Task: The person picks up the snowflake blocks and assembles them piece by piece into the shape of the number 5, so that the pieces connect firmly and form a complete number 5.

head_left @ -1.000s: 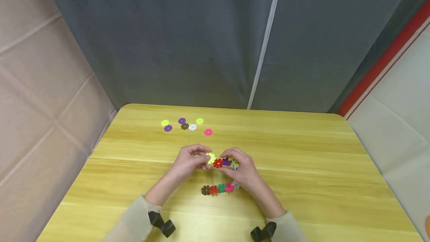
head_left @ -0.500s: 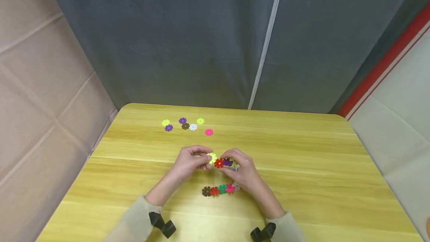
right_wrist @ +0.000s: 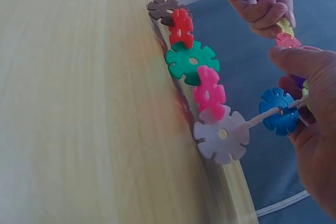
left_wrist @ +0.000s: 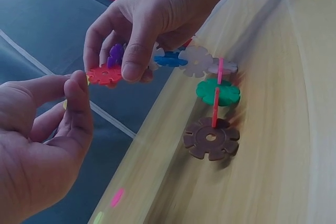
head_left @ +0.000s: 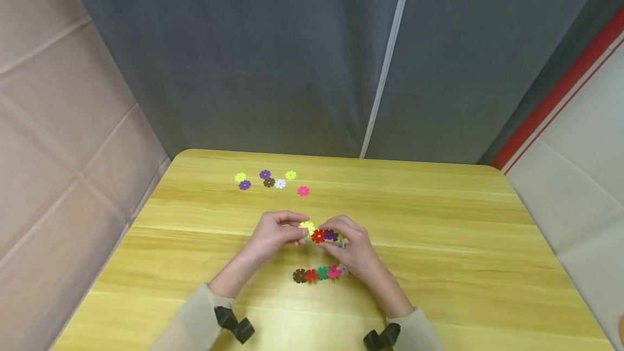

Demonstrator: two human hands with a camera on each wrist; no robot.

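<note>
Left hand (head_left: 275, 234) pinches yellow disc (head_left: 306, 227); right hand (head_left: 352, 245) at 3 o'clock grasps disc chain (head_left: 325, 235), red end touching. Right wrist view alone shows chain linking to counter row (right_wrist: 194, 66).

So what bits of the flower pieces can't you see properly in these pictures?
- Yellow piece: the left hand pinches it; in the left wrist view its fingers hide nearly all of it.
- Purple piece: mostly behind the right hand fingers.
- Loose pieces at the far table edge: too small in the head view to show their notches.
- Pink blur: left wrist view, too smeared to name.
</note>
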